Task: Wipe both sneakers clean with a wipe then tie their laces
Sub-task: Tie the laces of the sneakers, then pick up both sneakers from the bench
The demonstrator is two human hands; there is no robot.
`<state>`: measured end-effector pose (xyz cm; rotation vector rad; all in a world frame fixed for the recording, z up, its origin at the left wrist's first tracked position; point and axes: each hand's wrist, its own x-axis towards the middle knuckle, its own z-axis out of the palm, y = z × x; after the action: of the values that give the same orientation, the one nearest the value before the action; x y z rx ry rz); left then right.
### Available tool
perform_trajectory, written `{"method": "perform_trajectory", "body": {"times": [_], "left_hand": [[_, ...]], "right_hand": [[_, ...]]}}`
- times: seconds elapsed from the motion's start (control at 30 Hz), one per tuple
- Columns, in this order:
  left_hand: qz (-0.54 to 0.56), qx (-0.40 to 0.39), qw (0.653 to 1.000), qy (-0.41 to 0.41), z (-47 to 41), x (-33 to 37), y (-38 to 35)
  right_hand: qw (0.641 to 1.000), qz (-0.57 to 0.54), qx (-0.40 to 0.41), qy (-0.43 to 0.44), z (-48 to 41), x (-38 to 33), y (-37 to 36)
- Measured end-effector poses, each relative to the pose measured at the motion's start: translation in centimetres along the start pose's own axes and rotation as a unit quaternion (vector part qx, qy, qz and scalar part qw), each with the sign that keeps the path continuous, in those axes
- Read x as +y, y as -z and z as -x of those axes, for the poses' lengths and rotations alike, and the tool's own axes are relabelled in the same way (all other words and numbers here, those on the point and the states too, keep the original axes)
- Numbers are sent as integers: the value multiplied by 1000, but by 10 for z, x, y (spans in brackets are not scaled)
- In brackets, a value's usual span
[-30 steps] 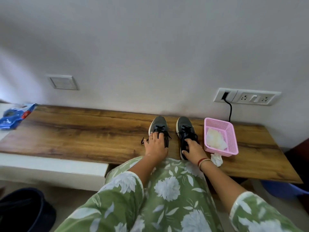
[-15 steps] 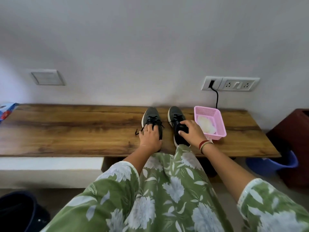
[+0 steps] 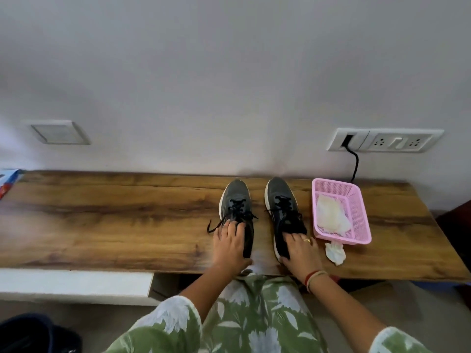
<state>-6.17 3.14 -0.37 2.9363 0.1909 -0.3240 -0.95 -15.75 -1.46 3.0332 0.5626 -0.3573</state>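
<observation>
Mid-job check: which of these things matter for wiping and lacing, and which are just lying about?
Job: left sneaker, right sneaker, crumpled wipe, pink basket holding white wipes.
Lying about: blue packet, wall socket, black cable, blank wall plate.

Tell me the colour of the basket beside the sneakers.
The basket is pink; the head view shows it.

L hand [image 3: 230, 247], R hand [image 3: 300, 254] both gripping

Head camera looks forward and down at bench [image 3: 102, 225].
</observation>
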Motion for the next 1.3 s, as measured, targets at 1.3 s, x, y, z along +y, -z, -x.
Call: {"method": "perform_trajectory", "body": {"times": [1.3], "left_hand": [[20,56,998,27,163,26,51]], "right_hand": [[972,-175,81,135,146,-41,48]]}}
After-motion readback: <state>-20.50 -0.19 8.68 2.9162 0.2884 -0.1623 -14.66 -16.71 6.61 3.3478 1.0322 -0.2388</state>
